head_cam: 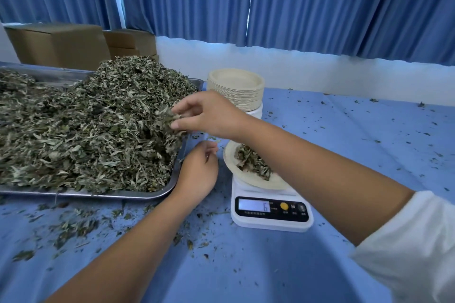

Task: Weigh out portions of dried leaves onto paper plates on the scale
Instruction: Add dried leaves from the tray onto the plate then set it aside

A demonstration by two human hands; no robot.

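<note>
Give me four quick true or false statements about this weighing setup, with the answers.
1. The scale display reads 6. True.
2. The paper plate on the scale is empty. False: it holds dried leaves.
3. The right hand pinches leaves at the leaf pile on the metal tray. True.
4. The plate stack sits inside the tray. False: it stands beside the tray, behind the scale.

Pleated blue curtains (320,2) across the back, brown cardboard boxes (59,42) stacked far left, white wall ledge (320,74) beneath, blue cloth-covered worktop (369,135).
</note>
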